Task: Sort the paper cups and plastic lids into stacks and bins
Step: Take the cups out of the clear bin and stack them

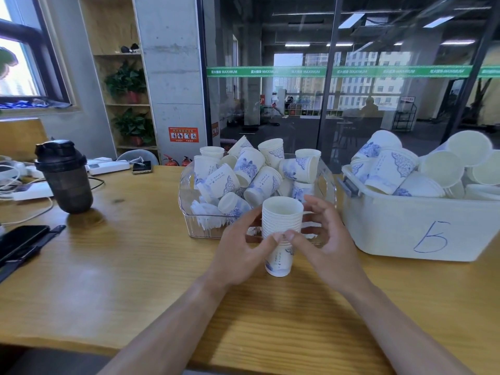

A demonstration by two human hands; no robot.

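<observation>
A tall stack of white paper cups with blue print stands upright on the wooden table, in front of a clear plastic bin. My left hand and my right hand hold the stack from both sides, thumbs meeting on its front at mid height. The clear bin is heaped with loose cups lying at all angles. To the right, a white bin marked with a blue "5" holds more cups and round white lids.
A dark shaker bottle stands at the left of the table. A phone and strap lie near the left edge. Power strips, cables and another phone sit at the back left. A glass wall rises behind the bins.
</observation>
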